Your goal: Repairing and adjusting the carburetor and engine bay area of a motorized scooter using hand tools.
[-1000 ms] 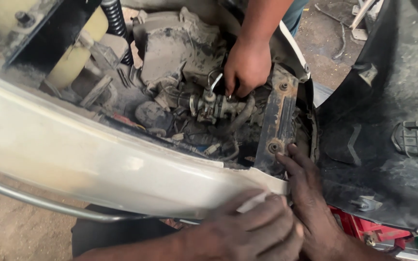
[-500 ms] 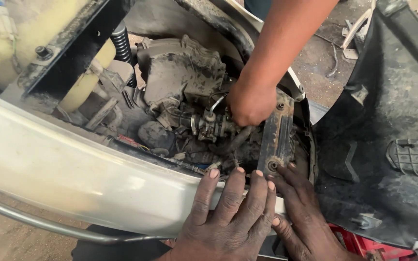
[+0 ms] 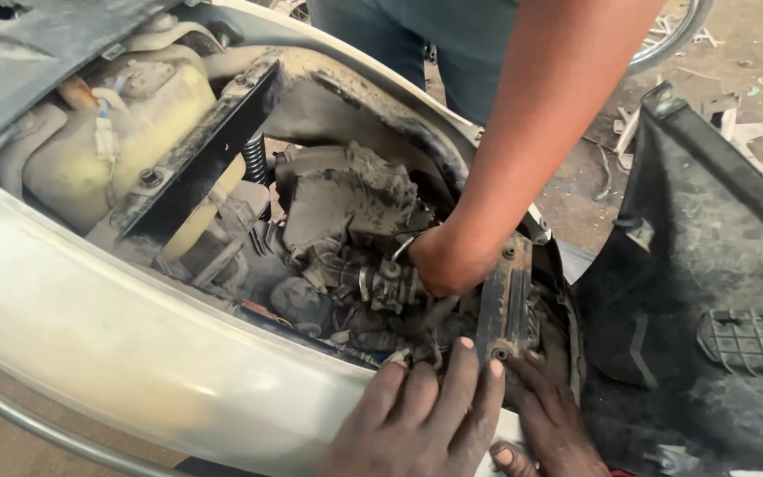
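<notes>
Head view: left hand [image 3: 417,420] flat and open on the stiff, dusty white body panel [image 3: 134,353], right hand [image 3: 549,420] open by the black bracket [image 3: 505,300]; rigid, best held at the edge.

I am looking through a single head-worn camera, tilting steeply down and sitting close over the opened scooter body [image 3: 125,353]. It is facing across the dusty engine [image 3: 346,221] toward a co-worker's arm [image 3: 523,150] opposite; no second view is sharing this scene.
</notes>
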